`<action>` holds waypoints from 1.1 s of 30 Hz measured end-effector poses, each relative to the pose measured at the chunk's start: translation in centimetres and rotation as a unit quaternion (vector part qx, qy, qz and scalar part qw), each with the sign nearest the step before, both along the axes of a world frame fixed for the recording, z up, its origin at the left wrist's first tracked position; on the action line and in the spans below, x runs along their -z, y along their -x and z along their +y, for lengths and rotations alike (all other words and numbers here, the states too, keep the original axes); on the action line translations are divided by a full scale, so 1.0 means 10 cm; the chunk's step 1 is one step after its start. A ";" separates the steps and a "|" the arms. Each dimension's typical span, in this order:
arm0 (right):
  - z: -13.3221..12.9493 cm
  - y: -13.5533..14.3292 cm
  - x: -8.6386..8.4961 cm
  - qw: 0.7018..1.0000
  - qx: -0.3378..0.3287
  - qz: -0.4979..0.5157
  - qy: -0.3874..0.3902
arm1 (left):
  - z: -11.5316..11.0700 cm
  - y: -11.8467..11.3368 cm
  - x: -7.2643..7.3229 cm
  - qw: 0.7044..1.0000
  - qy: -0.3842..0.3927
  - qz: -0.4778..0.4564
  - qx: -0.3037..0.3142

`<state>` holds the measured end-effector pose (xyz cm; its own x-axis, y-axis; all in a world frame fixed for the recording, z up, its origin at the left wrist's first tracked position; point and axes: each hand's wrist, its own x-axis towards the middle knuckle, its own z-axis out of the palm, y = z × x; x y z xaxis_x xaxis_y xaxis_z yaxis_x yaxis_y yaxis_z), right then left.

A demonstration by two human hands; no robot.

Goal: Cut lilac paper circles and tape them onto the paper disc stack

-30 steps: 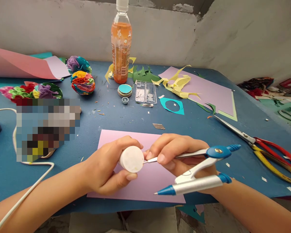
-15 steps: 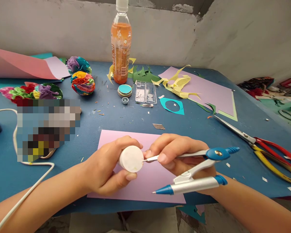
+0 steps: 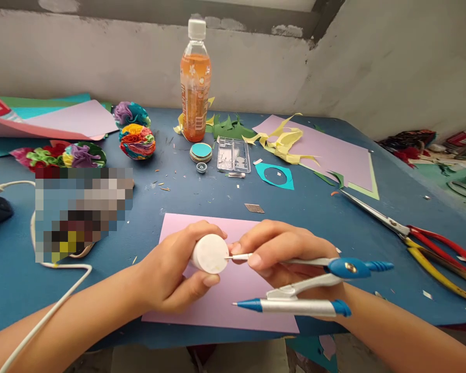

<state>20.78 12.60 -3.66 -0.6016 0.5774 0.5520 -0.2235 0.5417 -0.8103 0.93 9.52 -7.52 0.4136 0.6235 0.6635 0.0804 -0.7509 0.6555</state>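
Fingers of the left hand [image 3: 174, 274] wrap around a white round piece [image 3: 212, 254], perhaps a cap, at the lower centre of the frame, flat face towards the camera. Just right of it, the right hand [image 3: 291, 251] pinches 1 leg of a compass [image 3: 348, 268], whose metal tip meets the face's right edge; whether it pierces the surface cannot be told. The other leg, with its pencil [image 3: 299, 307], hangs free below. Beneath both hands lies a pink sheet [image 3: 233, 287], its exposed parts showing no drawn line or cut. Work on the white piece seems unfinished: no opening shows in its face, and how much remains is unclear. Cutting elsewhere looks done: right of upper centre, a turquoise scrap [image 3: 262, 172] has 1 round hole. Scissors [image 3: 392, 224] lie untouched at the right.
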 end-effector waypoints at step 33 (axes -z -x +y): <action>-0.06 -0.10 0.04 0.999 -0.011 -0.037 0.032 | 0.00 -0.01 0.01 1.000 0.003 -0.010 -0.006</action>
